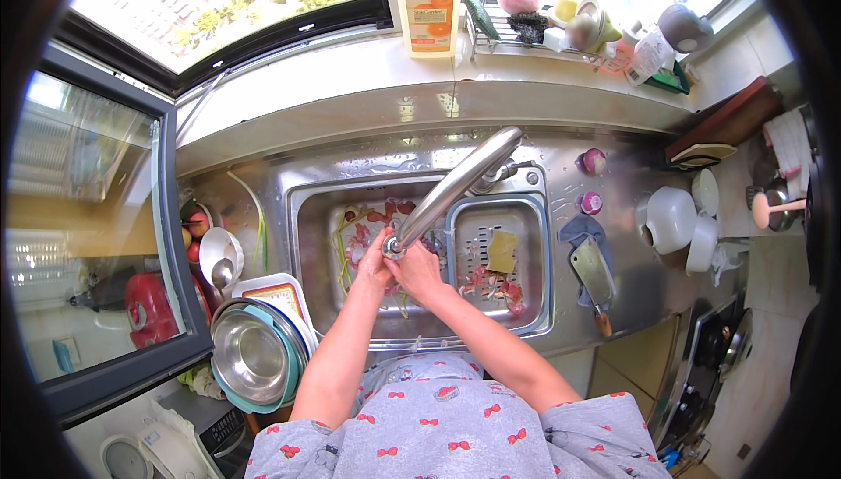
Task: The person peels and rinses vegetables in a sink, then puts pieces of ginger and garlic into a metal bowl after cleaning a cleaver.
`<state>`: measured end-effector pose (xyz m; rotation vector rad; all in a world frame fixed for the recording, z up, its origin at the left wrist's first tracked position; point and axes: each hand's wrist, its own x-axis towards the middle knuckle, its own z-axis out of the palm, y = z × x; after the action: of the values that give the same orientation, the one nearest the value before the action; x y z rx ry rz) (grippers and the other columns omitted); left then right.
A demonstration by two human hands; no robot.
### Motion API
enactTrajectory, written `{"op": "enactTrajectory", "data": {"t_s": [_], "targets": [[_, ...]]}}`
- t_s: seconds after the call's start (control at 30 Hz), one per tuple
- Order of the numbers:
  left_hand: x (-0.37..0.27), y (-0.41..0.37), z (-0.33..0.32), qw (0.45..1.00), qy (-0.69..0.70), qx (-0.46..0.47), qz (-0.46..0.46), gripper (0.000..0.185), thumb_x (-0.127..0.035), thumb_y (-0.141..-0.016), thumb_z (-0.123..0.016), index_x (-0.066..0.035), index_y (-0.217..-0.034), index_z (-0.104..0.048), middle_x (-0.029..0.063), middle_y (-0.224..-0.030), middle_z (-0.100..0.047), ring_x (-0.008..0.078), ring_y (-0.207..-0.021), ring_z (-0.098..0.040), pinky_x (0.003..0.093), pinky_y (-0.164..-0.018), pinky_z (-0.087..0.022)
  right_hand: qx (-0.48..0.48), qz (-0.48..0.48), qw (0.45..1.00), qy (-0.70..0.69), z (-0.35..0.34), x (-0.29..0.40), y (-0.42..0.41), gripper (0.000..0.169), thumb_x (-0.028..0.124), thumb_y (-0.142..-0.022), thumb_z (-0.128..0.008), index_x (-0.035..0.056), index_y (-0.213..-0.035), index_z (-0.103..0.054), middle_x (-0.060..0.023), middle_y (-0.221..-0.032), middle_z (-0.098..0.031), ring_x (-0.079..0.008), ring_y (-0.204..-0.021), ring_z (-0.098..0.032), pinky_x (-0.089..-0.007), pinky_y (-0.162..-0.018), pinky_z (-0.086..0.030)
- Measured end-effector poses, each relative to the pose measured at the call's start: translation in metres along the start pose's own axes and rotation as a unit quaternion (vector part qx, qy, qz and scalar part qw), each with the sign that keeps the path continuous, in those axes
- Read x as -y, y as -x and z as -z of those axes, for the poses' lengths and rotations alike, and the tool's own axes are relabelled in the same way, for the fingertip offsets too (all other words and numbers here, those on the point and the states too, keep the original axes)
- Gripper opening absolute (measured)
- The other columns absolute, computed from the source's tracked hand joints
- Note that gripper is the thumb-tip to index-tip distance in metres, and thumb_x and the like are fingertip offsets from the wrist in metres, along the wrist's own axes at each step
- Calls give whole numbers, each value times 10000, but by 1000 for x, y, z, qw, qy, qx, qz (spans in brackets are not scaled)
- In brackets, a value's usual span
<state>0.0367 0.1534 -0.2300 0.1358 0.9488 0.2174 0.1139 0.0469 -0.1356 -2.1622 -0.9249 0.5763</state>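
My left hand (375, 265) and my right hand (419, 271) meet under the spout of a steel tap (453, 193), over the left basin. Their fingers are partly hidden by the spout, so I cannot tell whether anything is between them. Below them, the stainless steel sink (328, 328) contains red scraps (397, 206) and green stalks (341, 249). To the right sits a drain basket (546, 269) with a blue-grey rim, holding a yellow sponge or cloth (502, 250) and pieces that look like raw meat (512, 296).
A cleaver (593, 269) lies on a grey cloth (578, 229) right of the sink, near two purple onions (591, 203). White bowls (671, 219) stand farther right. Stacked metal basins (253, 347) are at the left, by an open window sash (190, 282). A large bottle (427, 19) stands on the sill.
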Motion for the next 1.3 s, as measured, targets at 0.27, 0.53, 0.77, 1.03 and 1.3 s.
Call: {"op": "enactTrajectory", "data": {"t_s": [0.27,0.53,0.77,1.03,1.3], "targets": [[20,-24,-22,993,-54,102,-25,226,-163,-906,-578,-54,-1095,-634,84,-929,-666,217,-759,-643,339,-649,-560,-185,-275,879,-342,101,-124,-37,379,62,-872,-604,43,-1219,-452,-88,-1173,-542,-175,-930,-583,-300,-747,-539],[13,1,-22,995,-89,22,-47,411,-42,-789,-743,-68,-1154,-553,71,-890,-619,254,-854,-644,371,-792,-573,-221,-68,925,-302,139,-138,-87,603,-5,-839,-543,-35,-1407,-341,-229,-1409,-460,-301,-1326,-457,-346,-1049,-387],[65,33,-81,978,-193,2,-73,257,-280,-962,-602,-70,-1109,-586,56,-936,-607,201,-828,-638,344,-723,-578,-112,-226,865,-433,120,-102,-18,532,275,-939,-576,101,-1416,-417,-99,-1418,-470,-244,-1263,-469,-402,-1005,-413],[144,81,-143,924,-348,60,-144,502,-410,-1029,-450,-51,-1375,-503,72,-1354,-531,147,-1269,-448,290,-1067,-322,84,-316,555,-765,76,-123,24,316,364,-989,-502,98,-1111,-623,-49,-1039,-657,-202,-977,-631,-435,-887,-500],[120,115,-151,911,-366,85,-170,454,-358,-1006,-514,-87,-1370,-523,35,-1372,-534,145,-1297,-415,343,-1091,-270,59,-349,610,-709,142,-190,-2,156,228,-941,-582,77,-968,-603,-32,-828,-604,-118,-626,-565,-233,-454,-442]]}}
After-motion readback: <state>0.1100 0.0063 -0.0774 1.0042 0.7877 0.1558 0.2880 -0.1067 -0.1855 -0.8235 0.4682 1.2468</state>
